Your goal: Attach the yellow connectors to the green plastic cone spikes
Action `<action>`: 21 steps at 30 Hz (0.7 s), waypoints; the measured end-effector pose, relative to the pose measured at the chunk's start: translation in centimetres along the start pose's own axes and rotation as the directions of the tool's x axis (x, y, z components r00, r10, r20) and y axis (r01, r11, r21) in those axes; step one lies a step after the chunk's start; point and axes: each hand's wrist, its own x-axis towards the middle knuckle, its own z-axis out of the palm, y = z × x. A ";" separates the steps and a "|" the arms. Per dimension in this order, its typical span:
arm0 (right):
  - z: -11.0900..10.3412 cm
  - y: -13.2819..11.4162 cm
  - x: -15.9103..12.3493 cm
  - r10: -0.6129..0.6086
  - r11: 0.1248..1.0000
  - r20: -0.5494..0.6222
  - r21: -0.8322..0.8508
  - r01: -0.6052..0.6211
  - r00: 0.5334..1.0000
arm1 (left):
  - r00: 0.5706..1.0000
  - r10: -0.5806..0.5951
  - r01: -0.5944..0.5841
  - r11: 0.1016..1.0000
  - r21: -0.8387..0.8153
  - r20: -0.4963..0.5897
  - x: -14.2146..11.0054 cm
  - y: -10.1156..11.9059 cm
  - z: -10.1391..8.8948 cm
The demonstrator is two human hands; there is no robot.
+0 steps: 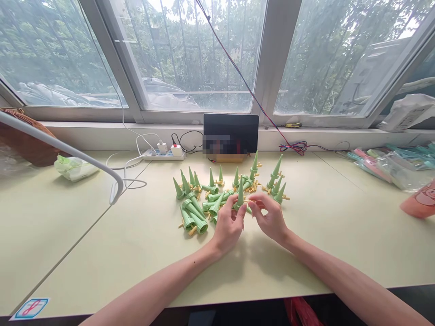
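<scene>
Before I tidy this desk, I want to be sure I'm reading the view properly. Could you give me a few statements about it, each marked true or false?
1. The left hand holds a green cone with its tip pointing up. True.
2. The right hand is far away from that cone. False: the right hand is close beside it.
3. All the other green cones stand upright on the table. False: several lie on their sides.
4. A dark screen stands at the back of the table, by the window. True.
5. The power strip is to the right of the screen in the picture. False: the strip is to its left.
</scene>
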 end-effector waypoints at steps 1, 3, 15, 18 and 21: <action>0.0 0.0 0.0 0.010 1.000 0.001 0.002 -0.010 1.000 | 1.000 0.002 -0.002 1.000 0.008 0.001 0.0 0.0 0.0; 0.0 0.0 0.1 0.027 1.000 0.005 0.006 -0.027 1.000 | 1.000 0.011 -0.011 1.000 0.018 0.006 0.0 0.0 0.0; 0.0 -0.3 0.2 0.028 1.000 0.019 -0.014 -0.028 0.999 | 0.998 0.068 -0.069 0.994 0.086 0.012 -0.1 -0.2 0.0; 0.1 -0.3 0.2 0.037 0.999 0.008 0.001 -0.037 0.999 | 0.998 0.061 -0.062 0.995 0.083 0.015 -0.1 -0.2 0.0; 0.1 -0.4 0.1 0.079 0.996 -0.005 0.031 -0.079 0.997 | 0.999 0.028 -0.029 0.999 0.045 0.019 -0.2 -0.1 0.1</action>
